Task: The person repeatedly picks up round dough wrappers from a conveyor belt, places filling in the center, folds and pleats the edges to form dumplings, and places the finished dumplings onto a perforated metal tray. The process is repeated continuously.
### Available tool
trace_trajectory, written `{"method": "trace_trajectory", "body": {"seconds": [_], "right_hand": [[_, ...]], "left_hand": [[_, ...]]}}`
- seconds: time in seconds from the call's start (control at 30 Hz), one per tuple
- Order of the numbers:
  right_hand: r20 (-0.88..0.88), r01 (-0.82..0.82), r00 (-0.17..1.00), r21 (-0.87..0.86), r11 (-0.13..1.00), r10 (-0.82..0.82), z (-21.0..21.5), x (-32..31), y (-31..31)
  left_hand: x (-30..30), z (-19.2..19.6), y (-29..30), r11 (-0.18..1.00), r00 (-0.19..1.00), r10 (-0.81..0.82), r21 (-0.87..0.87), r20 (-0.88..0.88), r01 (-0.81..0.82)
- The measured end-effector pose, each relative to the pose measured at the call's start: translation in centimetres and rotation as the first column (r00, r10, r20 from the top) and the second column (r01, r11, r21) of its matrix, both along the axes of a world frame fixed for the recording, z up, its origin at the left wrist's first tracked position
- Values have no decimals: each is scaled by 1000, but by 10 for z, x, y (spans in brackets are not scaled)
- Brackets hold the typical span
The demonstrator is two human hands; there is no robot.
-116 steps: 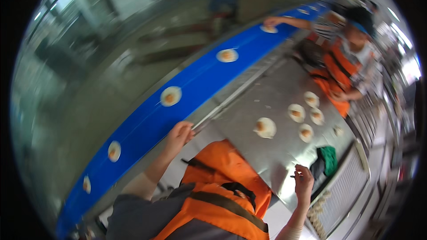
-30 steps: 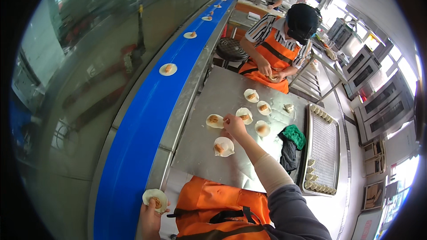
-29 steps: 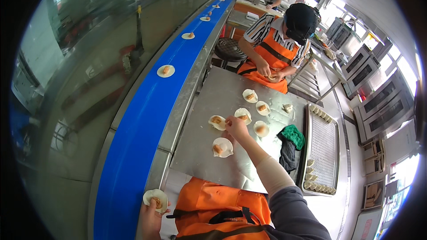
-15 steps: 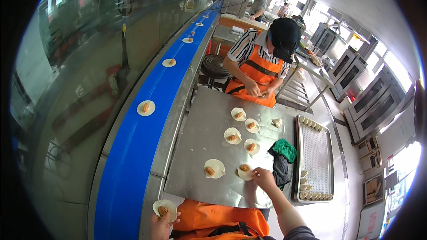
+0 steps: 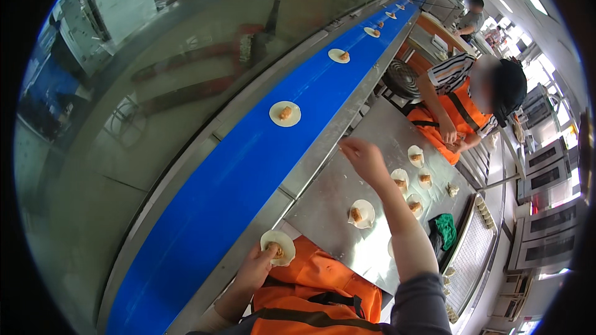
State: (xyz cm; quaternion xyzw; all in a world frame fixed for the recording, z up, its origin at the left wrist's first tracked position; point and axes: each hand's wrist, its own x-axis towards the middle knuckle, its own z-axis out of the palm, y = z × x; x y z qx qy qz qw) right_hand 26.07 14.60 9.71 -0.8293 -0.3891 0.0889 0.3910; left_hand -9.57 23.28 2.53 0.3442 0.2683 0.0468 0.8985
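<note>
- We are looking at a filled dough wrapper (image 5: 279, 249) sitting in the left hand (image 5: 251, 270), beside the belt's near edge; the fingers are cupping it from below, the thumb lying over its rim.
- The right hand (image 5: 366, 160) is hovering over the table's belt-side edge, its fingers drawn fairly close; we are seeing nothing in them (blur is hiding whether the tips are meeting).
- We are judging the wrapper to be light, limp and easily torn, its filling probably moist and apt to slide; the bare rim is offering the best hold, with a palm supporting underneath.
- Another wrapper (image 5: 361, 214) is lying open on the steel table (image 5: 326, 192), and a cluster of four (image 5: 400, 180) is resting farther off, near a green cloth (image 5: 445, 229).
- A blue conveyor belt (image 5: 217, 211) is bearing further wrappers, the nearest (image 5: 285, 113) lying flat.
- Beyond, we are finding a perforated tray (image 5: 470, 260) holding folded dumplings, a co-worker in an orange apron (image 5: 462, 108) facing the table, a round stool (image 5: 401, 77) and oven-like cabinets (image 5: 546, 174).
</note>
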Motion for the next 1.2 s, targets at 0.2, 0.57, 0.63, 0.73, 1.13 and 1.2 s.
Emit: {"method": "trace_trajectory", "body": {"seconds": [0.2,0.57,0.63,0.73,1.13,1.2], "right_hand": [[207,104,977,-251,962,-52,-74,37,136],[77,91,994,-145,985,-80,-75,-28,148],[-60,113,991,-56,992,-116,-71,-30,127],[-357,185,922,69,980,-149,-62,-22,75],[-31,473,863,-302,827,-505,-87,-11,-193],[4,501,852,-296,813,-523,-89,-25,-234]], "left_hand": [[-14,10,-4,996,997,54,-67,54,-50],[-1,5,-17,993,998,-7,118,-63,15],[4,13,-18,992,998,-21,120,-58,28],[7,16,-21,991,998,-13,132,-60,21],[30,17,-32,968,982,-171,172,-82,183],[38,19,-34,965,976,-201,155,-88,213]]}}
